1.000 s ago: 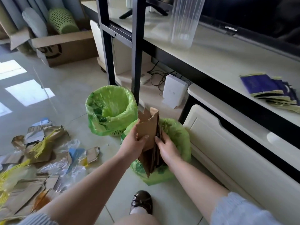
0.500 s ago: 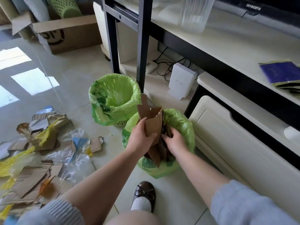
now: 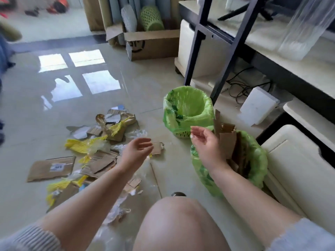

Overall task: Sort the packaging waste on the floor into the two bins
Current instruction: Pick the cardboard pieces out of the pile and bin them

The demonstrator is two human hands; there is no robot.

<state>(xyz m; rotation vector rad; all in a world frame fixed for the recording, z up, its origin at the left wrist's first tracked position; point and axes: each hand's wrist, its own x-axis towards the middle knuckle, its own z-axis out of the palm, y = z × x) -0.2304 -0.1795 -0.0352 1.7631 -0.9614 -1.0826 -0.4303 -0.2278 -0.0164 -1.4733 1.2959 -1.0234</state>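
Two bins lined with green bags stand on the tiled floor. The far bin (image 3: 188,113) looks hollow, with only bag showing inside. The near bin (image 3: 253,160) holds upright brown cardboard pieces (image 3: 228,142) that stick out above its rim. My right hand (image 3: 204,142) hovers just left of that cardboard, fingers apart, holding nothing. My left hand (image 3: 137,151) is open and empty over the waste pile (image 3: 101,147): torn cardboard, yellow mesh, clear plastic film and a flat brown mailer (image 3: 52,167).
A dark metal stand leg (image 3: 226,57) rises right behind the far bin. A white cabinet (image 3: 299,169) sits against the near bin's right side. A white box (image 3: 257,107) and cables lie under the shelf. An open carton (image 3: 154,42) stands farther back. My knee (image 3: 181,223) is low in view.
Both hands have let go of the cardboard, which now stands in the near bin. They have drawn back and left, the left hand reaching over the pile. The view swung left.
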